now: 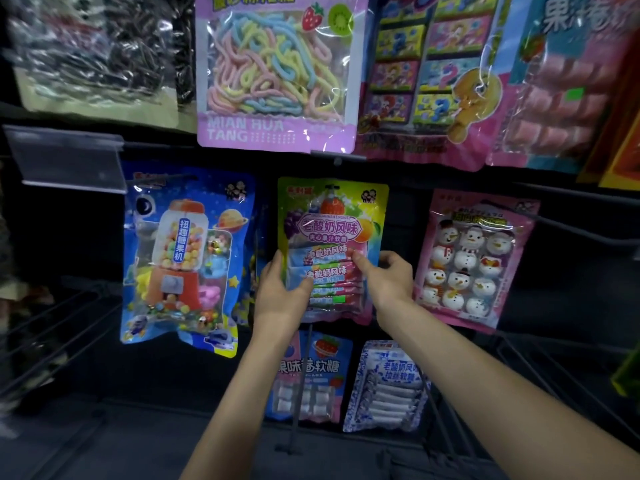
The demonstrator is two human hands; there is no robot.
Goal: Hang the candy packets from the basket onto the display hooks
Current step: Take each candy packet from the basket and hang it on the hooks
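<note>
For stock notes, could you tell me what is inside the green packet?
Stacked candy sticks show through the green packet; the left hand and right hand cover both ends.

The yoghurt-sweet packet (332, 216) is glossy plastic film, crinkled and catching glare, with a clear window over smooth wrappers inside; the gumball packet (183, 258) and the snowman packet (474, 261) wear the same shiny, wrinkled film. The label holder (69, 161) is clear, smooth plastic, the hook (300, 393) lower down looks like thin dark metal wire with a dull finish, and the back panel (405, 216) is dark and matt.
</note>
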